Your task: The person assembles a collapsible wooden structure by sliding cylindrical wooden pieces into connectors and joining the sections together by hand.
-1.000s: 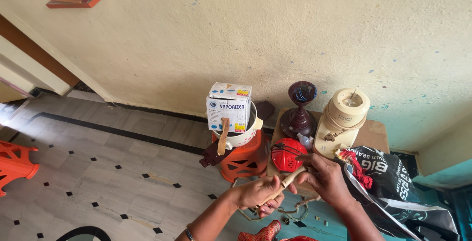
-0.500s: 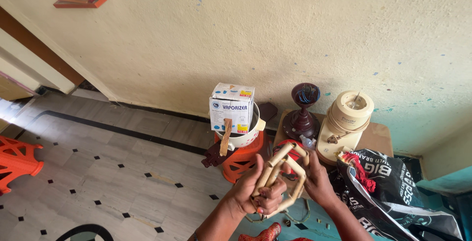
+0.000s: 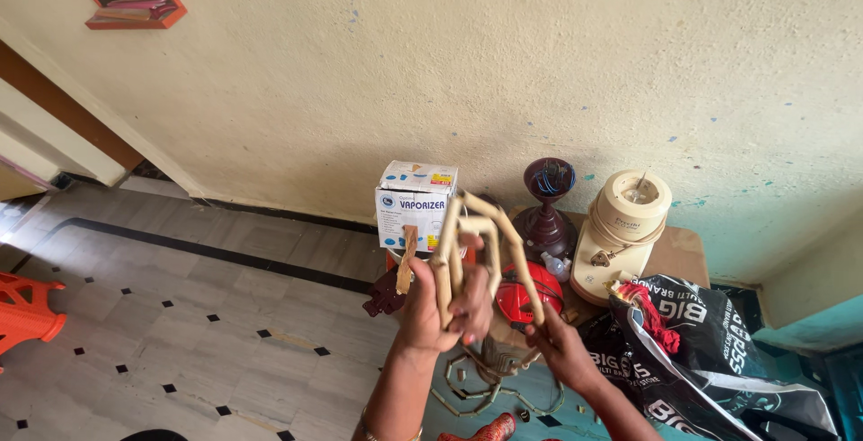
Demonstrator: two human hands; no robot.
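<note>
My left hand (image 3: 439, 306) is raised in the middle of the view and grips a bundle of beige tube segments strung on a cord (image 3: 475, 243), folded into loops that stand above the fist. My right hand (image 3: 559, 348) is lower and to the right, fingers pinched on one strand of the same string where it slopes down. More beige segments on the cord (image 3: 485, 394) trail onto the teal surface below both hands.
Against the wall stand a white box (image 3: 413, 200) on a white pot on an orange stool (image 3: 467, 257), a dark maroon fan motor (image 3: 545, 209), a red round part (image 3: 525, 292), a cream mixer base (image 3: 622, 232) and a black printed bag (image 3: 710, 351). Another orange stool (image 3: 25, 308) sits far left on the tiled floor.
My left hand has lifted the looped beige tube string higher and left, in front of the white box. My right hand has dropped down along a strand. The view shifted slightly.
</note>
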